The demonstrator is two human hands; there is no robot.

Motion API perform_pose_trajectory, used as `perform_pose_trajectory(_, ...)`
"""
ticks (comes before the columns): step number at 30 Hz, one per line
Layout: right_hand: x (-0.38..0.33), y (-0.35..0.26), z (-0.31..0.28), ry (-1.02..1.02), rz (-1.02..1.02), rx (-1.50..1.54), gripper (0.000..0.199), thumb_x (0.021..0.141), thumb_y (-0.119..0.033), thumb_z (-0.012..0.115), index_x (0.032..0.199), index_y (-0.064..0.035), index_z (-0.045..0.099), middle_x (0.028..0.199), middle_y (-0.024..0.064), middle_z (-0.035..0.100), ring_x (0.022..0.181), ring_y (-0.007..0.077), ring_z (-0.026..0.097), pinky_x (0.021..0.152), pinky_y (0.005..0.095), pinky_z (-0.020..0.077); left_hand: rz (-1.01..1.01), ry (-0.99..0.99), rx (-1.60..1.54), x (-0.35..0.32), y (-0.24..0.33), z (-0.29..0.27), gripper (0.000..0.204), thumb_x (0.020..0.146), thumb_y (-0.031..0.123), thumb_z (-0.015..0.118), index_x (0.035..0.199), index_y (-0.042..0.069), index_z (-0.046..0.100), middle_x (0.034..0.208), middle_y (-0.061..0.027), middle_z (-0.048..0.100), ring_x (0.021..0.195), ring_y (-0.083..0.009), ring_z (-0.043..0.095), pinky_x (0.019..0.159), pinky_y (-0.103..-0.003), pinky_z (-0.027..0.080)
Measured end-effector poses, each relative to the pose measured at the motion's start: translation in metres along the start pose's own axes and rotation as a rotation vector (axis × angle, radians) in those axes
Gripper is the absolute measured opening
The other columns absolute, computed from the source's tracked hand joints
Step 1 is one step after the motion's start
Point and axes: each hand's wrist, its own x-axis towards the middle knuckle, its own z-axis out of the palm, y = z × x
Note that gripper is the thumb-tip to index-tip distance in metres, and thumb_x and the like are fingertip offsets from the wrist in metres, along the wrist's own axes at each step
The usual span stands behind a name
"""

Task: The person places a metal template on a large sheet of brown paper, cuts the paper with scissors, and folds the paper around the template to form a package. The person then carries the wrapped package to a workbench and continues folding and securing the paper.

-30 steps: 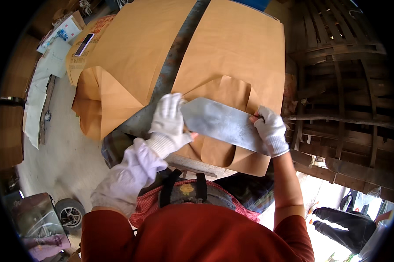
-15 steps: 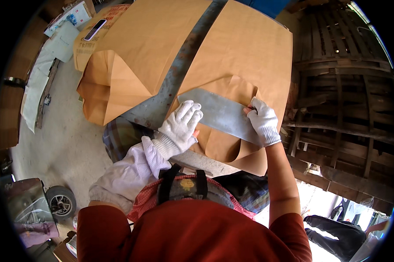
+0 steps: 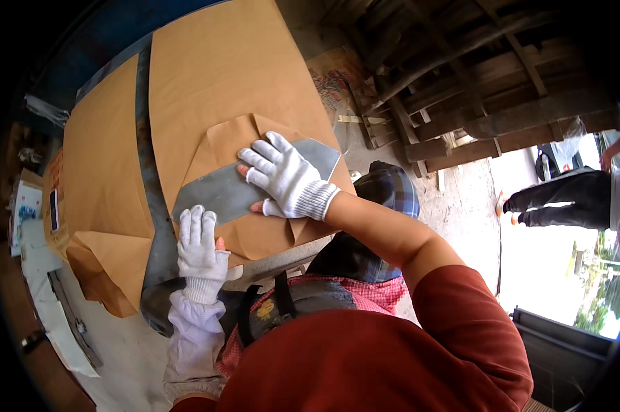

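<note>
A grey flat metal plate (image 3: 214, 193) lies across the opened, folded end of a large brown paper sack (image 3: 221, 69). My right hand (image 3: 286, 172), in a white glove with bare thumb and fingertip showing, rests spread over the plate's middle and the paper flap. At the plate's left end, my left hand (image 3: 201, 247) lies flat with its fingers stretched forward, in a similar glove. Neither hand is wrapped round anything. Creased paper folds stick out above and below the plate.
Left of a dark metal strip (image 3: 143, 117) lies another brown paper stack (image 3: 107, 172) with a raised fold at its near end. A phone (image 3: 54, 210) rests at its left. Wooden framing (image 3: 461, 82) stands at the right; a person in dark trousers (image 3: 564, 199) is beyond.
My view has turned to the right. My right hand has left the plate's right end, where its fingers were closed at the paper edge, and now spreads over the middle. My left hand remains near the left end.
</note>
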Motion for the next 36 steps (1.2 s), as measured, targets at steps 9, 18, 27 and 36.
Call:
perform_pose_trajectory(9,-0.008,0.003,0.006,0.004,0.027,0.039,0.071,0.083,-0.055,0.064,0.131,-0.0034,0.060,0.145,0.0172,0.052,0.138,0.0352,0.043,0.120,0.0540,0.0214,0.009,-0.070,0.068,0.006,0.004,-0.005,0.055,0.073,0.011,0.071,0.125,0.006,0.053,0.145,-0.0145,0.046,0.138,-0.0386,0.039,0.107,-0.050,0.040)
perform_pose_trajectory(18,-0.020,0.041,0.018,0.157,0.086,0.528,0.031,0.069,-0.005,0.065,0.100,-0.0032,0.068,0.133,0.0148,0.062,0.131,0.0363,0.051,0.118,0.0515,0.0321,0.131,-0.275,0.054,0.036,0.004,-0.039,0.053,0.062,0.020,0.074,0.111,0.008,0.057,0.139,-0.0119,0.052,0.120,-0.0298,0.051,0.101,-0.042,0.045)
perform_pose_trajectory(27,-0.058,0.032,-0.024,-0.022,0.032,0.373,0.039,0.050,0.000,0.061,0.089,-0.0028,0.064,0.128,0.0151,0.065,0.125,0.0390,0.054,0.116,0.0554,0.0325,0.216,0.145,-0.078,0.035,-0.031,0.017,0.036,0.062,0.007,0.074,0.097,0.008,0.069,0.104,-0.0047,0.067,0.094,-0.0281,0.063,0.080,-0.043,0.052)
perform_pose_trajectory(36,-0.055,0.020,-0.018,-0.005,0.417,0.238,0.025,0.066,-0.019,0.083,0.077,-0.0053,0.065,0.096,0.0135,0.066,0.096,0.0358,0.062,0.083,0.0450,0.0504,-0.270,-0.246,-0.086,0.053,-0.009,-0.008,0.040,0.076,0.026,0.081,0.112,0.012,0.071,0.106,-0.0090,0.065,0.100,-0.0318,0.064,0.085,-0.044,0.053)
